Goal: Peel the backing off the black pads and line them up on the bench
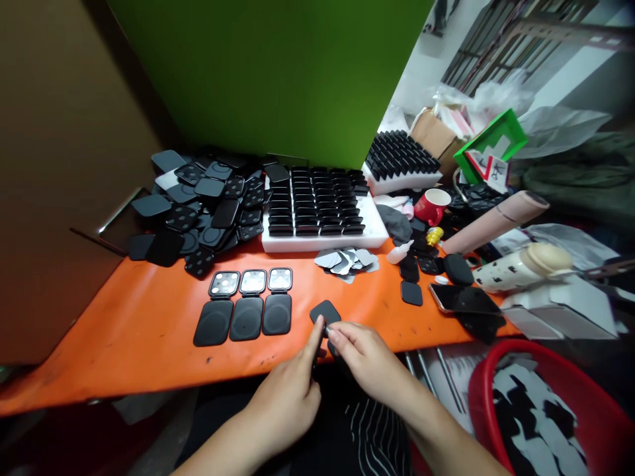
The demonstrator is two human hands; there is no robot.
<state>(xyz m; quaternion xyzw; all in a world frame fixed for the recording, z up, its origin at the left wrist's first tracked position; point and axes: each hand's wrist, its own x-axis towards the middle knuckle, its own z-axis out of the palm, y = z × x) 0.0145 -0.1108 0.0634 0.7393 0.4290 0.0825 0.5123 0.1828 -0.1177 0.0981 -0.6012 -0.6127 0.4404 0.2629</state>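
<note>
Near the front edge of the orange table point(149, 304), my left hand point(290, 390) is closed on a dark flat piece, its index finger stretched along it. My right hand point(364, 357) meets it there, thumb and fingers pinching a small shiny part at the piece's hinge end. Just beyond the fingertips lies a dark square piece point(325, 311). To the left, three opened units stand in a row, each with a dark lower panel point(247, 318) and a lighter upper panel point(253, 281). Grey cut-out sheets point(346, 262) are piled behind my hands.
A white foam tray point(325, 243) holds rows of black pieces; another tray point(404, 182) stands behind right. Loose dark panels point(213, 205) are heaped back left. At right are a red mug point(432, 206), a small bottle point(399, 252), a phone point(464, 299) and a red bin point(483, 390).
</note>
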